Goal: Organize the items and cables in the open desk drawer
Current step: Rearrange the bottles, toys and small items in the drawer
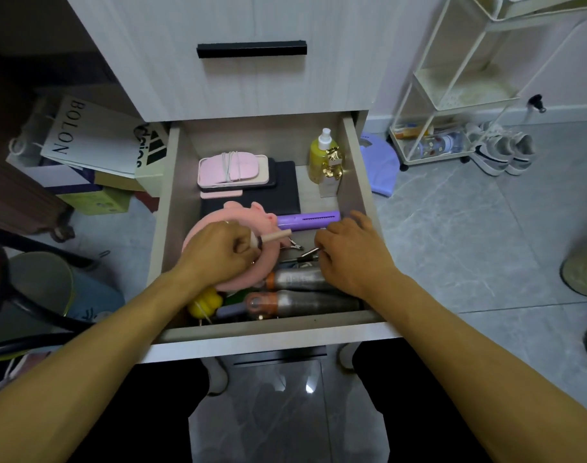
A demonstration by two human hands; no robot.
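Both hands are down in the open drawer point(172, 208) now. The left hand point(215, 252) sits over the pink pig-shaped ring point(248, 215), its grip curled tight around a slim beige stick point(277, 236) that pokes out toward the purple tube point(307, 219). The right hand point(352, 252) hovers just right of that ring, fingers bent down among small metal tools point(302, 250); whether its grip is clamped on anything, I cannot tell. In front of the ring lie two silver canisters point(302, 279) with orange ends, and a yellow toy point(207, 304) at the front-left. Behind the ring, a pink case wrapped with white cable point(232, 168) rests on stacked dark devices point(285, 185). A yellow spray bottle point(322, 152) stands back-right of the ring.
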